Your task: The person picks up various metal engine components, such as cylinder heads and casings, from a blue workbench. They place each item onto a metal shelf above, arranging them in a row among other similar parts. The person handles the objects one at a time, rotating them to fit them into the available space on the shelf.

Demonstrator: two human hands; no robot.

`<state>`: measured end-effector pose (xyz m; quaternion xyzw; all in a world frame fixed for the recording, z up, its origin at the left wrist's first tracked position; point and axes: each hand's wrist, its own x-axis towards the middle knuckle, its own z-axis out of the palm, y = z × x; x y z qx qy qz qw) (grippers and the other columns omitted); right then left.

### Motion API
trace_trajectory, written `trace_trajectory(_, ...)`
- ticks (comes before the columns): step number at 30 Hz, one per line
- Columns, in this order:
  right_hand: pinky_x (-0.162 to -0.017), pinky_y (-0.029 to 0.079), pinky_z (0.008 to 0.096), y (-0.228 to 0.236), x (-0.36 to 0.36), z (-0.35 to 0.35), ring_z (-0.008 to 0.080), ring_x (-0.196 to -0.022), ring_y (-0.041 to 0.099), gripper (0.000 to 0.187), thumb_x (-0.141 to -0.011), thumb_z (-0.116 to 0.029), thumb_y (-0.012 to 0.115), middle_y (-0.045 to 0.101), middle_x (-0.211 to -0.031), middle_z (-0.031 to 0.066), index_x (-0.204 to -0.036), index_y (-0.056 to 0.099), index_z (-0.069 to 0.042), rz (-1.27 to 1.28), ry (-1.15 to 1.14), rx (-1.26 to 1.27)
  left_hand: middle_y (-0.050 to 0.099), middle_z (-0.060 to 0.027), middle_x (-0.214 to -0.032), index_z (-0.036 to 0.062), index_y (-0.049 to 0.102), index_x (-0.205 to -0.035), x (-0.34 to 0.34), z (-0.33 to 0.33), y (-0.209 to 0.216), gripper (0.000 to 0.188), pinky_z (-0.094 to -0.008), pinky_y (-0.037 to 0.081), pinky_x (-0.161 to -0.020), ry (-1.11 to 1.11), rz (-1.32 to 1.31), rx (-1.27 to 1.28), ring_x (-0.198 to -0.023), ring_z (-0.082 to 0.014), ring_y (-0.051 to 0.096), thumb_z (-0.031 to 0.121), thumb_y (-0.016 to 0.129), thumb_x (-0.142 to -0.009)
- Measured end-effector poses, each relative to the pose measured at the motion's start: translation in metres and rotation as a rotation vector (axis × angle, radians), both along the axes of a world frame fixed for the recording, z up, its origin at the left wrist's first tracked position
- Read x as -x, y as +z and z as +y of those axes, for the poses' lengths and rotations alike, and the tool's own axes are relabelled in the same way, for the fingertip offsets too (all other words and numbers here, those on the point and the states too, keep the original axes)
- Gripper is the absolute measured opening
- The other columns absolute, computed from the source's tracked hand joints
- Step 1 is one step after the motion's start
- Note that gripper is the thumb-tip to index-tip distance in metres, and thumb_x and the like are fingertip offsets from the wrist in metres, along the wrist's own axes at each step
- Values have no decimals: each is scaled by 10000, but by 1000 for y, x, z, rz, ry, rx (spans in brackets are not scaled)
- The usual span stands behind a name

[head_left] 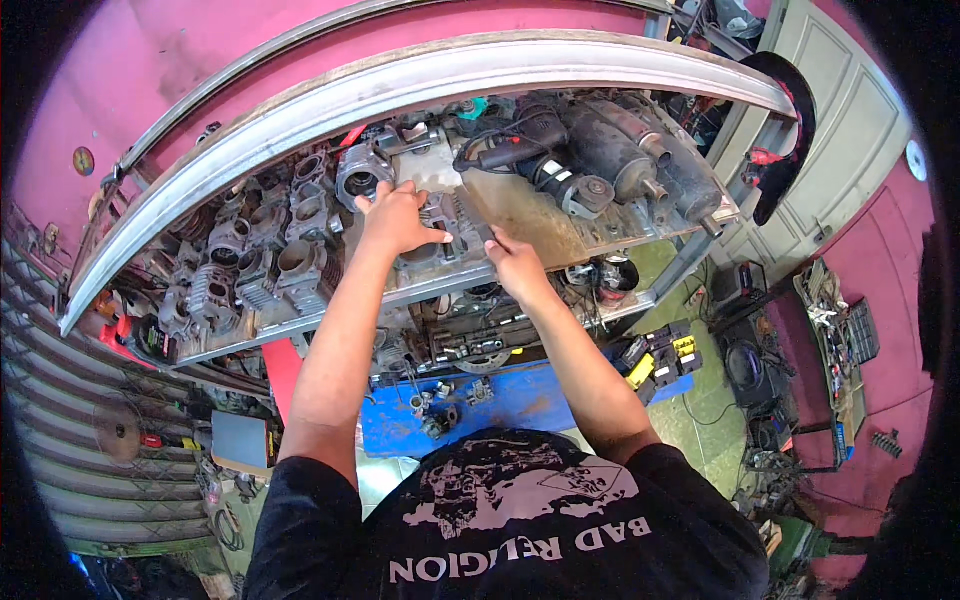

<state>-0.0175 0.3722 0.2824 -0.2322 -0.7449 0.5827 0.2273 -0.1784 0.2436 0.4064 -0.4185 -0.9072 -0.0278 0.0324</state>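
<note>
My left hand (396, 220) reaches over the workbench shelf with its fingers and thumb spread. Its fingertips are close to a round-bored engine cylinder (362, 178); I cannot tell if they touch it. Beside the thumb lies a flat grey metal engine part (462, 226) with slots in its upper face. My right hand (518, 270) is at the right edge of that part, thumb on top and the other fingers curled, gripping the edge. The underside of the part and some right fingertips are hidden.
Several used engine cylinders (297, 258) crowd the shelf's left side. An angle grinder (570, 185) and dark exhaust mufflers (612, 148) lie to the right. A curved-looking white metal beam (430, 75) spans the far side. Below stands a blue bench (530, 405) with carburetor-like parts (437, 418).
</note>
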Motion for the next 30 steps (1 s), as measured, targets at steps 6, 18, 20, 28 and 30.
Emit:
trace_trajectory(6, -979, 499, 458, 33, -54, -61, 455, -1157, 661, 443, -1057, -281, 534, 685, -1158, 312, -1453, 539, -83, -120, -57, -83, 628, -57, -1357, 126, 734, -1268, 6, -5, -7, 859, -782, 308, -1060, 2, 16, -16, -1334, -356, 486, 610, 900, -577)
trace_trajectory(18, -1011, 478, 412, 8, -27, -25, 350, -1136, 677, 495, -1070, -260, 522, 705, -1204, 232, -1523, 465, -71, -36, 55, -125, 637, -67, -1323, 117, 742, -1253, 10, -4, -9, 832, -768, 327, -1047, -54, 7, -69, -1309, -346, 512, 614, 889, -602)
trace_trajectory(20, -1058, 459, 414, 16, -54, -39, 378, -1227, 645, 510, -1069, -263, 516, 670, -1297, 254, -1539, 438, -80, -164, 12, -420, 636, -68, -1326, 118, 742, -1252, 15, -9, -11, 838, -765, 327, -1046, -46, -14, -63, -1305, -347, 514, 617, 889, -595)
trace_trajectory(28, -1050, 470, 467, 24, 6, -11, 460, -1232, 612, 450, -1046, -297, 520, 671, -1249, 302, -1429, 565, -65, -189, -49, -200, 633, -80, -1331, 102, 745, -1232, 18, -3, -18, 839, -762, 319, -1038, -94, -19, -100, -1300, -363, 517, 616, 891, -585)
trace_trajectory(30, -1020, 485, 490, 24, -3, -23, 476, -1179, 630, 475, -1048, -303, 514, 679, -1206, 307, -1463, 521, -74, -151, -57, -219, 635, -85, -1328, 98, 747, -1224, 20, -3, -17, 831, -765, 319, -1035, -89, -16, -103, -1298, -366, 518, 612, 892, -587)
